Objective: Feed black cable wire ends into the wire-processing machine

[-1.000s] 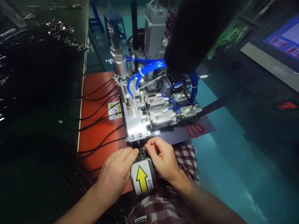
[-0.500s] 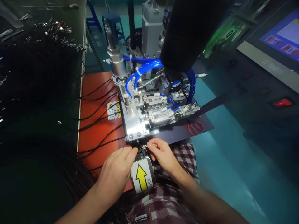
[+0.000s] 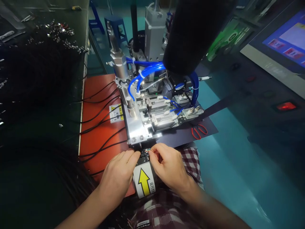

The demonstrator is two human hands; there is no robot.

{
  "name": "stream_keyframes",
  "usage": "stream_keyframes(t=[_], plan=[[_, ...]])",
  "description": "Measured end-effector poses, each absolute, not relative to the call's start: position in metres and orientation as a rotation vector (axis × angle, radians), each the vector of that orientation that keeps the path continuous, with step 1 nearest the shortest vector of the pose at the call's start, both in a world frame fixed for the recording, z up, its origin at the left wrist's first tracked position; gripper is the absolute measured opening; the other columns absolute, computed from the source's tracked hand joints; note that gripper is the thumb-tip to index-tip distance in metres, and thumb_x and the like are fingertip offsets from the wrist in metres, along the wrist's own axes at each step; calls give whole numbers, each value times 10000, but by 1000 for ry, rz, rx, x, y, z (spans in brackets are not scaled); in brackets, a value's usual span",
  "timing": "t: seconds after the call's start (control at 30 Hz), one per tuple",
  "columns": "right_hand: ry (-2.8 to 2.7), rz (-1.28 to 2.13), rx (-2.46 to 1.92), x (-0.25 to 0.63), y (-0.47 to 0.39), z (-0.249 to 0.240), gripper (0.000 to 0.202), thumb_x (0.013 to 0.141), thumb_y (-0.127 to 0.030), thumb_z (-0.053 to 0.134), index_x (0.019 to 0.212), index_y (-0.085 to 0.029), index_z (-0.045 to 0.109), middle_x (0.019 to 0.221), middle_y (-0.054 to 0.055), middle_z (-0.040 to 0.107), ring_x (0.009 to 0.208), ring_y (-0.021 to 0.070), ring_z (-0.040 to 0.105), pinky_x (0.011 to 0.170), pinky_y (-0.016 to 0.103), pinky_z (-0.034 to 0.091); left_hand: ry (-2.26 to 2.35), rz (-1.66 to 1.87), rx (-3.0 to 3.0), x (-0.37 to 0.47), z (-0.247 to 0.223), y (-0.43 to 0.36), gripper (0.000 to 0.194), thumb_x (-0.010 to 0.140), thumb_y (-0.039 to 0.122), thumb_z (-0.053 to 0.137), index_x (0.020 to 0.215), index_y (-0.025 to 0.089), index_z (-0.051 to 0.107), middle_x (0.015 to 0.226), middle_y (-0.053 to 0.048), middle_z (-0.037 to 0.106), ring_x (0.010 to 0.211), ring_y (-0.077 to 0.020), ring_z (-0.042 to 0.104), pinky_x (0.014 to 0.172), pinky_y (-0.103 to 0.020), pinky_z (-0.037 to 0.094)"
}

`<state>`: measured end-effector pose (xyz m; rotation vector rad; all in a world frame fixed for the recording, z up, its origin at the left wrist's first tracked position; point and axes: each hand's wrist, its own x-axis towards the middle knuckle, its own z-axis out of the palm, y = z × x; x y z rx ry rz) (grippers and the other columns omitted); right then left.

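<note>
My right hand [image 3: 168, 163] pinches the ends of some thin coloured wires [image 3: 147, 150] between thumb and forefinger, just above a small black fixture [image 3: 143, 158]. My left hand [image 3: 119, 173] is closed at the left side of that fixture, fingertips pressed down. What lies under those fingers is hidden. Directly in front of both hands stands a machine with a bright metal plate [image 3: 138, 128], small cylinders and blue air tubes [image 3: 152, 67]. Below the fixture is a white label with a yellow arrow [image 3: 144, 181].
Black cables [image 3: 102, 117] run across an orange-red board [image 3: 95, 136] into the machine's left side. Red-handled scissors [image 3: 199, 131] lie at right on the dark base. A heap of black cables with metal ends [image 3: 57, 35] covers the left table. A control screen [image 3: 286, 44] stands at upper right.
My right hand has turned and shifted slightly left over the fixture, its fingertips closer together on the wires. My left hand stays where it was.
</note>
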<state>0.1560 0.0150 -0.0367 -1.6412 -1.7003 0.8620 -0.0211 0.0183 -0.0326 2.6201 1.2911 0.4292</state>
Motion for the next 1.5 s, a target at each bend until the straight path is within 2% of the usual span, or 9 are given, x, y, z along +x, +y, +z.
stream_keyframes(t=[0.17, 0.23, 0.37, 0.47, 0.63, 1.07, 1.27, 1.5], plan=[[-1219, 1520, -1498, 163, 23, -56, 223, 819, -337, 539, 653, -192, 505, 518, -57, 383, 456, 101, 335, 444, 237, 251, 1295, 429, 2631, -22, -32, 18, 267, 845, 57, 402, 1027, 101, 592, 857, -103, 629, 744, -228, 606, 639, -349, 531], [-1094, 1637, -1435, 166, 26, -65, 237, 804, -375, 558, 672, -183, 519, 500, -68, 386, 432, 92, 339, 433, 230, 258, 1301, 407, 2620, -22, -31, 19, 268, 845, 56, 401, 1029, 111, 587, 847, -93, 618, 734, -226, 606, 629, -344, 529], [-1068, 1635, -1402, 166, 26, -73, 274, 828, -420, 534, 698, -179, 524, 570, -46, 475, 452, 94, 427, 461, 230, 329, 1354, 340, 2583, -20, -28, 20, 294, 827, 31, 391, 1018, 135, 589, 925, -104, 597, 707, -218, 609, 573, -324, 520], [-1094, 1610, -1412, 160, 23, -76, 281, 848, -432, 511, 710, -187, 508, 586, -43, 475, 479, 103, 455, 474, 232, 362, 1354, 308, 2528, -18, -26, 21, 322, 809, 4, 375, 1004, 136, 596, 925, -103, 598, 732, -219, 615, 587, -315, 525], [-1101, 1491, -1443, 154, 22, -77, 248, 842, -406, 532, 717, -194, 500, 574, -54, 440, 482, 99, 418, 472, 228, 354, 1347, 317, 2481, -16, -24, 23, 330, 800, 0, 365, 989, 136, 599, 871, -85, 609, 755, -205, 607, 630, -295, 526], [-1075, 1554, -1383, 153, 23, -73, 215, 863, -360, 511, 725, -198, 482, 558, -55, 466, 486, 106, 464, 483, 231, 354, 1280, 482, 2505, -18, -26, 24, 296, 832, 21, 360, 977, 125, 597, 885, -92, 611, 773, -207, 601, 644, -294, 521], [-1157, 1468, -1421, 153, 21, -71, 216, 866, -363, 508, 729, -198, 485, 585, -47, 478, 504, 112, 491, 482, 234, 350, 1236, 590, 2549, -20, -30, 25, 286, 849, 21, 365, 980, 113, 601, 908, -100, 610, 809, -202, 589, 679, -283, 506], [-959, 1751, -1294, 155, 27, -68, 280, 830, -408, 537, 685, -179, 467, 493, -57, 475, 445, 90, 417, 480, 227, 335, 1375, 367, 2783, -20, -27, 18, 260, 850, 75, 413, 989, 136, 624, 858, -104, 587, 758, -248, 517, 611, -364, 459]])
